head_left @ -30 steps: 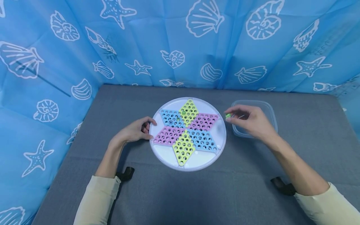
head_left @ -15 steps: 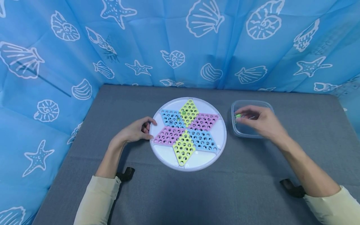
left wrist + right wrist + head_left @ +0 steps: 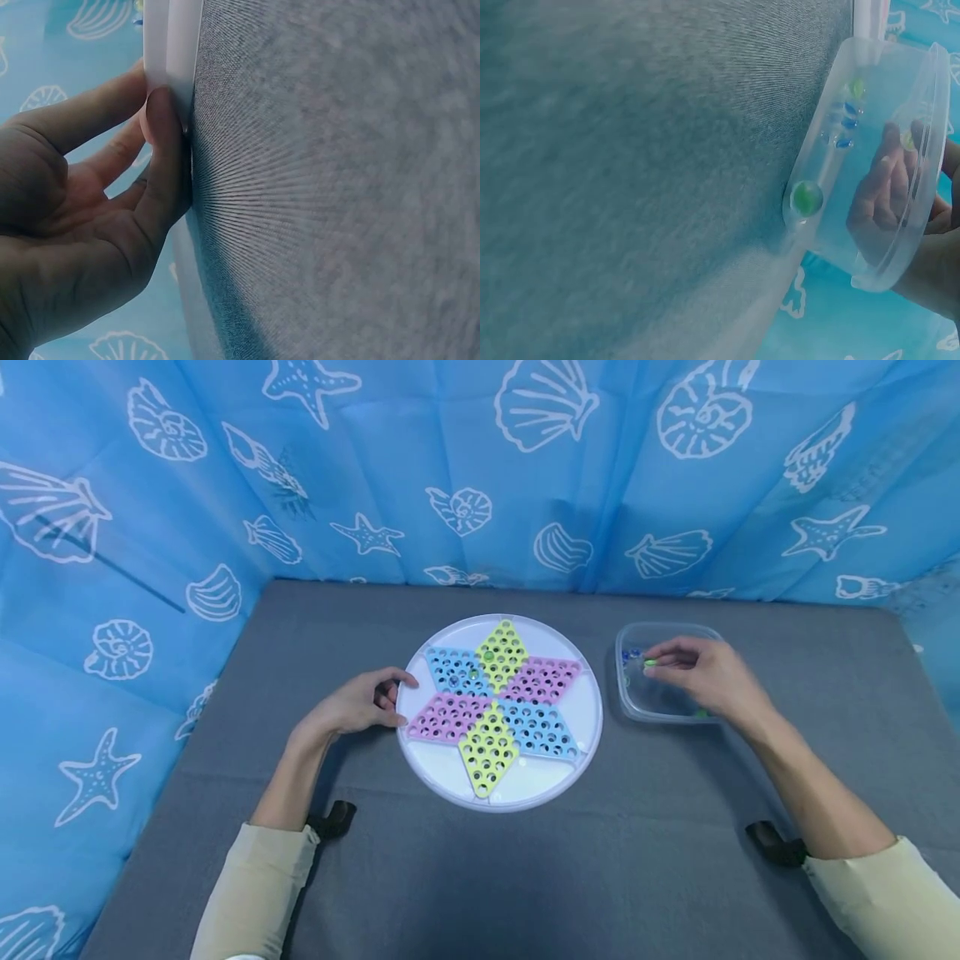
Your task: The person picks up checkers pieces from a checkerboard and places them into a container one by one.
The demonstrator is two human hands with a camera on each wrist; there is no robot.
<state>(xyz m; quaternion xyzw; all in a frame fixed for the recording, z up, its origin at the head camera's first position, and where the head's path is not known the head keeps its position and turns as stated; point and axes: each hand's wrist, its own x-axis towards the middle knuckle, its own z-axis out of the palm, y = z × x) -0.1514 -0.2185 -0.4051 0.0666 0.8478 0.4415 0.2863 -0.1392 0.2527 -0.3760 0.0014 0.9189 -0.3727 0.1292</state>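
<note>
Two cream sleeves (image 3: 255, 881) cross the grey cloth counter (image 3: 495, 885). Curled, the left hand (image 3: 354, 703) grips a smooth, round, hole-pierced board (image 3: 433, 764) by its rim; beside it, the bent right hand (image 3: 701, 675) pinches a green marble (image 3: 649, 663) over a clear plastic box (image 3: 637, 712).

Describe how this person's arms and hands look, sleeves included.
The left sleeve and right sleeve are plain pale cream, ending on the forearms. Beside each cuff, a stubby black piece juts inward. The left hand and right hand are bare: no gloves, no visible rings.
</note>
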